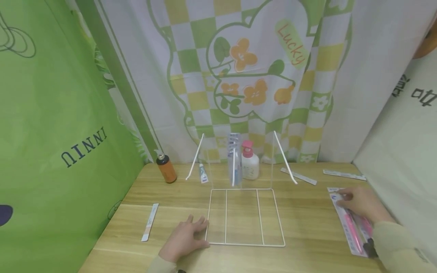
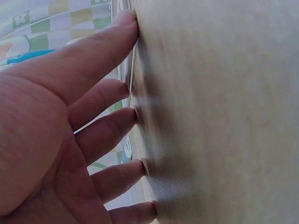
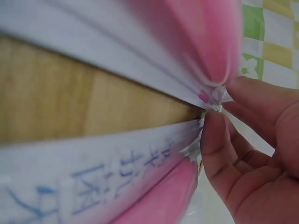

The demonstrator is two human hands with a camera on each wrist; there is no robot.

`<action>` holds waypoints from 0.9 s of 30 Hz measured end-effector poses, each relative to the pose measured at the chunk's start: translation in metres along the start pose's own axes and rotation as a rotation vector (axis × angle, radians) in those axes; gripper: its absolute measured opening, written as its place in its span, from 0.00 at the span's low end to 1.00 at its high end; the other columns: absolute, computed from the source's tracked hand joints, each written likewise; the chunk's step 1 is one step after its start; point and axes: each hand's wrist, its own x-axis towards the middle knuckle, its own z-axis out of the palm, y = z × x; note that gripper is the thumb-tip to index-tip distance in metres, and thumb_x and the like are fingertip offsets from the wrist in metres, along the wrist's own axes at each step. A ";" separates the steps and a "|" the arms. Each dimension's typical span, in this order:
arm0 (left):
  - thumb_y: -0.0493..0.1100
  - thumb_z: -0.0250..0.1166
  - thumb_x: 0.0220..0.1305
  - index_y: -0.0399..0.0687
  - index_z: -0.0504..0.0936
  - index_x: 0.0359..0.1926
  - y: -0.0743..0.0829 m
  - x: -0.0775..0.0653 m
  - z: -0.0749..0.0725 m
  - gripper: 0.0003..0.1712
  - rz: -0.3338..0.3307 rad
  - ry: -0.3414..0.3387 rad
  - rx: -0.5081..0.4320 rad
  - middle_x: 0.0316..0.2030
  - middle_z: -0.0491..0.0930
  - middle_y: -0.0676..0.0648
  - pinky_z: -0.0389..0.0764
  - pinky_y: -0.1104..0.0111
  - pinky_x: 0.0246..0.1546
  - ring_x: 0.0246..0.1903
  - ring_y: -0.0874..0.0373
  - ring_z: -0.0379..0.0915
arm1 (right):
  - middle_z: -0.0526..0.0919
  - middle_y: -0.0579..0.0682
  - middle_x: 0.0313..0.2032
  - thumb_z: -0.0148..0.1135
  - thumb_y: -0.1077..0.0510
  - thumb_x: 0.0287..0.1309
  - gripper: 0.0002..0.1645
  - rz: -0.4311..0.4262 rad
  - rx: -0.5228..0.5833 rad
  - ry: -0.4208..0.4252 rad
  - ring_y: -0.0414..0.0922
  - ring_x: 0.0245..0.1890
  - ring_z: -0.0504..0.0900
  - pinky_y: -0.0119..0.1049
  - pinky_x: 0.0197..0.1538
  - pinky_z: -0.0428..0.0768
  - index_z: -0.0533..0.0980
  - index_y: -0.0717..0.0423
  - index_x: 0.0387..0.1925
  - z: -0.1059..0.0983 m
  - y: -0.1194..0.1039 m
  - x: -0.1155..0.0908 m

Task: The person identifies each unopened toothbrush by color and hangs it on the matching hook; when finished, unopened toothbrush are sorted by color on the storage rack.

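My left hand [image 1: 184,237] rests with spread fingers on the table beside the white wire rack [image 1: 250,245]. In the left wrist view its fingertips [image 2: 133,28] meet the wood, the uppermost right by the base wire. At the right, my right hand [image 1: 363,203] pinches pink toothbrush packs [image 1: 352,232] at their upper end. Seen from the right wrist, two packs [image 3: 168,186] fan apart from where thumb and fingers grip them, with pink inside clear plastic. Several clear packages [image 1: 234,138] hang on the rack's middle hook.
Behind the rack stands a white pump bottle [image 1: 250,167] with a pink top. An orange bottle [image 1: 166,169] and a small tube [image 1: 203,174] are at the back left. Flat narrow strips lie left [image 1: 150,222] and back right [image 1: 298,176]. Curtains and cloth walls border the table [image 1: 307,227].
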 end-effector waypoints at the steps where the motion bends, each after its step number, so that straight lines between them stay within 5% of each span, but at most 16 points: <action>1: 0.59 0.81 0.57 0.47 0.81 0.71 0.000 0.000 0.000 0.44 0.003 0.000 -0.004 0.74 0.74 0.41 0.58 0.23 0.70 0.74 0.18 0.57 | 0.86 0.76 0.47 0.78 0.49 0.60 0.37 0.000 0.004 0.008 0.74 0.47 0.84 0.73 0.48 0.81 0.79 0.72 0.61 0.001 0.000 -0.001; 9: 0.57 0.81 0.57 0.46 0.81 0.71 0.004 -0.002 -0.002 0.43 0.011 0.000 -0.023 0.73 0.75 0.40 0.57 0.21 0.69 0.73 0.17 0.57 | 0.80 0.79 0.60 0.71 0.44 0.70 0.40 -0.011 0.087 0.043 0.78 0.50 0.83 0.74 0.47 0.82 0.74 0.68 0.70 -0.008 -0.014 -0.015; 11: 0.57 0.81 0.57 0.46 0.81 0.71 0.005 -0.002 -0.002 0.43 0.007 -0.001 -0.021 0.73 0.75 0.40 0.56 0.21 0.68 0.74 0.17 0.56 | 0.80 0.78 0.60 0.70 0.43 0.72 0.40 -0.026 0.094 0.067 0.80 0.55 0.80 0.77 0.49 0.81 0.73 0.67 0.71 -0.011 -0.023 -0.019; 15: 0.57 0.81 0.57 0.45 0.81 0.71 0.006 -0.002 -0.003 0.43 0.004 -0.001 -0.011 0.73 0.75 0.39 0.56 0.20 0.68 0.73 0.17 0.57 | 0.84 0.75 0.55 0.70 0.42 0.72 0.38 -0.046 0.084 0.153 0.73 0.48 0.86 0.70 0.44 0.86 0.75 0.65 0.69 -0.020 -0.046 -0.026; 19: 0.57 0.81 0.57 0.45 0.81 0.70 0.008 -0.003 -0.004 0.43 0.001 -0.004 -0.014 0.73 0.75 0.39 0.56 0.20 0.68 0.74 0.17 0.57 | 0.90 0.70 0.45 0.75 0.47 0.69 0.33 -0.089 0.102 0.287 0.58 0.37 0.91 0.49 0.32 0.88 0.80 0.64 0.65 -0.028 -0.074 -0.036; 23: 0.57 0.81 0.57 0.45 0.81 0.71 0.008 -0.004 -0.004 0.43 -0.001 -0.008 -0.022 0.73 0.75 0.39 0.56 0.20 0.68 0.74 0.18 0.57 | 0.91 0.65 0.39 0.80 0.55 0.63 0.30 -0.174 0.157 0.438 0.35 0.29 0.87 0.32 0.18 0.77 0.83 0.60 0.63 -0.035 -0.106 -0.050; 27: 0.58 0.81 0.58 0.46 0.81 0.71 0.006 -0.002 -0.004 0.43 0.005 -0.002 -0.029 0.73 0.74 0.39 0.57 0.21 0.69 0.74 0.18 0.56 | 0.92 0.61 0.42 0.84 0.66 0.51 0.32 -0.320 0.192 0.598 0.21 0.30 0.81 0.23 0.20 0.78 0.86 0.56 0.60 -0.043 -0.142 -0.065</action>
